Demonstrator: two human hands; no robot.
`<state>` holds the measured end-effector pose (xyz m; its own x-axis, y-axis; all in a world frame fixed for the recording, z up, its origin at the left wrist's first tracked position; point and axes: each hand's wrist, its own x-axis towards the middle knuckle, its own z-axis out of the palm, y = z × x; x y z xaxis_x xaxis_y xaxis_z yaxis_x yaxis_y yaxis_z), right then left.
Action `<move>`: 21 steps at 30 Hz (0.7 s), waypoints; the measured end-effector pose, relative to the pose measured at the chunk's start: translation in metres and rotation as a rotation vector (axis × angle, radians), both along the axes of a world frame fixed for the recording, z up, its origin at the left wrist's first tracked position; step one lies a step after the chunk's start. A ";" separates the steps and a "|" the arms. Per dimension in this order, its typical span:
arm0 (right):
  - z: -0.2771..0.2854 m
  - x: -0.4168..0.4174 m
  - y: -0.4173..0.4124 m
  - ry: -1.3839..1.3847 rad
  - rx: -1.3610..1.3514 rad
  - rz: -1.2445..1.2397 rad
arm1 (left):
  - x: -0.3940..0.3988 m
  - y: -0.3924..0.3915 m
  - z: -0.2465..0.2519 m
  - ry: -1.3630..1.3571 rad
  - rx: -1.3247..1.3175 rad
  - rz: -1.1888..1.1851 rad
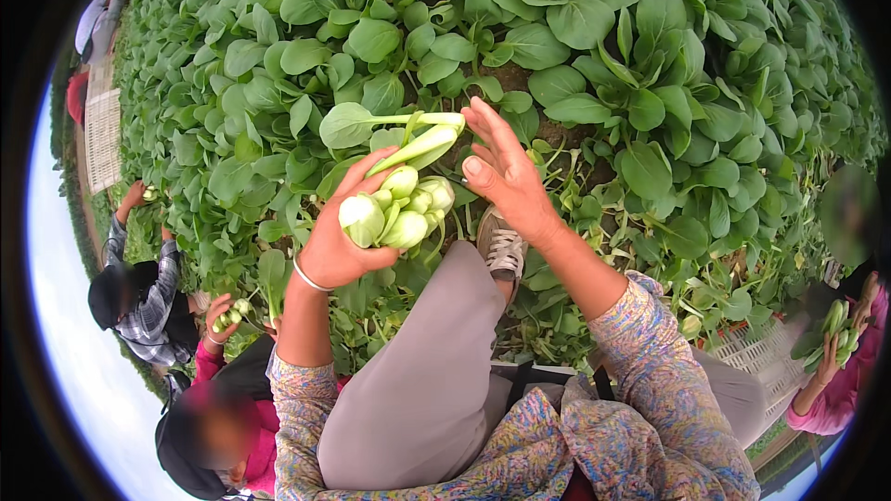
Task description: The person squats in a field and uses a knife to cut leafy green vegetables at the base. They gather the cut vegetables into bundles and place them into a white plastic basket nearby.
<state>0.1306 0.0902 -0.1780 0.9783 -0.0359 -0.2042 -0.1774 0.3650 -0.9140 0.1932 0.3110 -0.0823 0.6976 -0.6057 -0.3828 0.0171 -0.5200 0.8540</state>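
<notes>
My left hand (341,240) grips a bunch of pale green bok choy heads (404,212), their rounded bases turned up towards me. A loose bok choy piece (418,147) with a long stalk and one broad leaf (346,126) lies across the top of the bunch, against the left fingers. Just right of its base, my right hand (511,177) is raised with thumb and fingers apart. Its fingertips are close to the stalk end; whether they touch is unclear. A small dark or metallic spot shows beneath the right thumb, and I cannot tell what it is.
Dense bok choy plants (585,21) grow ahead. Trimmed leaves (557,334) litter the ground around my shoe (502,243). Co-workers (216,424) crouch at left, and another person (835,362) holds greens at right. Pale woven crates (755,355) (103,132) stand on both sides.
</notes>
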 end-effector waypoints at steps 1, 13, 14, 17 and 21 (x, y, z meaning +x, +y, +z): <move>0.014 0.002 -0.002 -0.040 0.066 -0.035 | -0.003 -0.005 0.001 0.001 -0.045 -0.036; 0.234 -0.064 -0.157 0.007 -1.078 -0.184 | -0.007 -0.089 0.093 0.004 -0.726 -0.011; 0.260 -0.074 -0.154 0.027 -0.982 -0.086 | -0.013 -0.099 0.109 0.006 -0.781 0.029; 0.314 -0.104 -0.127 -0.357 -0.827 -0.078 | -0.033 -0.118 0.168 -0.093 -0.737 0.101; 0.330 -0.121 -0.094 -0.733 -0.859 -0.539 | -0.080 -0.150 0.214 -0.087 -0.821 0.097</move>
